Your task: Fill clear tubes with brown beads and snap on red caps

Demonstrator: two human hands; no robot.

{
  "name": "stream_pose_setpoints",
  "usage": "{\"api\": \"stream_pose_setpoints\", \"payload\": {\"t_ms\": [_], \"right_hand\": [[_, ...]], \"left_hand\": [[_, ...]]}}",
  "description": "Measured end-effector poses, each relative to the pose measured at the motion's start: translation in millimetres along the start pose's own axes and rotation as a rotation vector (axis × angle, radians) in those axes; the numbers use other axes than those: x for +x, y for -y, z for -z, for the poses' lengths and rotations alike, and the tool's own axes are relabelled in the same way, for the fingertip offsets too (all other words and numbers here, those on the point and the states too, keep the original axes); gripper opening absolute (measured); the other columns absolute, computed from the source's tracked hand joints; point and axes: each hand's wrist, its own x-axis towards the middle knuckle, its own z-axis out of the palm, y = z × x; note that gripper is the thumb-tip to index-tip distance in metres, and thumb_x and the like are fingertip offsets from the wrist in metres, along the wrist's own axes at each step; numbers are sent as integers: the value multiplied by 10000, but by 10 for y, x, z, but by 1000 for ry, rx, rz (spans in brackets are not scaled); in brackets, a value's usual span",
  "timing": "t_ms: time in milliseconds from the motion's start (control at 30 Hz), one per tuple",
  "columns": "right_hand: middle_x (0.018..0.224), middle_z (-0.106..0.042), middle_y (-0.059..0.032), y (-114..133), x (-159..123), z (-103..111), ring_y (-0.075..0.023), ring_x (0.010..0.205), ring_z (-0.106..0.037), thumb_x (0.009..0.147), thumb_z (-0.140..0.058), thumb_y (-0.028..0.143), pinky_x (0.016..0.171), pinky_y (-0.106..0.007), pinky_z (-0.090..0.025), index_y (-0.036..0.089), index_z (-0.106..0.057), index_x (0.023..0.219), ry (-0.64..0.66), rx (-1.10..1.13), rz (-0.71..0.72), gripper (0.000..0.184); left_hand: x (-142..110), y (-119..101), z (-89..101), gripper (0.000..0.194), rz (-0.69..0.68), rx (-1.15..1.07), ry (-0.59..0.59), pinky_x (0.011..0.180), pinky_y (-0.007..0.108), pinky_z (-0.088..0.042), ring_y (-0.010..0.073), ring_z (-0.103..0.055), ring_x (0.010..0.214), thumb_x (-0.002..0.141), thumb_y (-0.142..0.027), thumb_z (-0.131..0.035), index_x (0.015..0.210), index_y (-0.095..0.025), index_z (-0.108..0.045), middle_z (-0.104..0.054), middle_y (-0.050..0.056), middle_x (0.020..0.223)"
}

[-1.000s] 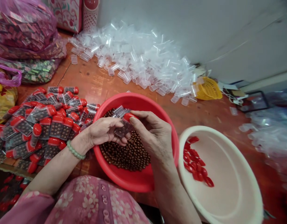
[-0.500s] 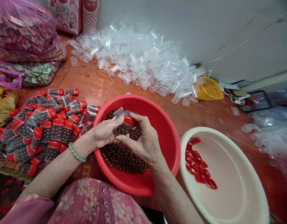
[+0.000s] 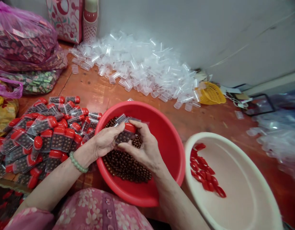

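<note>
Over the red basin [image 3: 171, 150] of small brown balls [image 3: 124, 164], both my hands grip one clear tube [image 3: 125, 134] filled with brown balls and topped by a red cap. My left hand [image 3: 105, 140] pinches its lower end. My right hand [image 3: 144, 147] wraps its fingers round the capped end. A few empty clear tubes [image 3: 122, 118] lie on the balls just behind my fingers. Loose red caps [image 3: 205, 172] lie in the cream basin [image 3: 245, 204] to the right.
A pile of filled, red-capped tubes [image 3: 42, 131] covers the table at the left. A big heap of empty clear tubes [image 3: 140, 67] lies at the back by the wall, with a yellow basket [image 3: 211, 94] beside it. Pink bags of wrapped sweets [image 3: 23, 38] sit at far left.
My right hand has turned and closed further over the red cap on the tube, and both hands have sunk slightly toward the balls. The view has tipped a little downward.
</note>
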Motion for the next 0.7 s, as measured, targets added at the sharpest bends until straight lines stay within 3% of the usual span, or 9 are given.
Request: {"api": "stream_pose_setpoints", "payload": {"t_ms": [100,167,300,467,600,700], "right_hand": [[1033,-681,-38,2,21,-8,-189,953,-652,878,-614,377,865,-361,-529,259,-619,1097,-111,250,-177,248],[979,-690,-19,14,47,-36,-171,919,-651,869,-628,351,841,-335,-527,266,-660,1015,-168,381,-257,171],[909,-689,3,34,75,-111,-146,837,-646,815,-702,338,777,-299,-527,270,-683,947,-231,582,-348,150],[909,-684,1,42,43,-182,-150,853,-642,797,-725,330,811,-316,-519,259,-690,918,-333,600,-359,144],[844,-673,21,54,37,-217,-109,689,-604,783,-741,317,619,-243,-492,260,-691,896,-365,645,-381,136],[823,-673,25,81,56,-229,-104,674,-601,770,-752,311,598,-234,-486,256,-690,871,-391,677,-389,131]], "left_hand": [[-26,-17,-8,366,10,35,27,633,274,-535,125,-632,606,982,-355,-422,829,-110,-646,-661,50,679],[-35,-29,-12,370,-1,50,31,629,273,-538,122,-632,601,978,-377,-430,832,-110,-642,-661,50,684],[-37,-40,-24,395,-12,59,22,645,265,-533,108,-619,605,989,-387,-401,861,-109,-651,-655,41,690],[-24,-28,-33,435,-44,93,22,670,266,-520,112,-609,645,971,-441,-426,853,-101,-671,-654,47,699],[-15,-27,-33,497,-40,117,19,676,274,-512,114,-598,624,946,-520,-432,840,-103,-681,-651,49,686],[-14,-29,-39,507,-48,134,13,667,268,-508,110,-591,617,973,-490,-379,843,-106,-682,-653,49,689]]}}
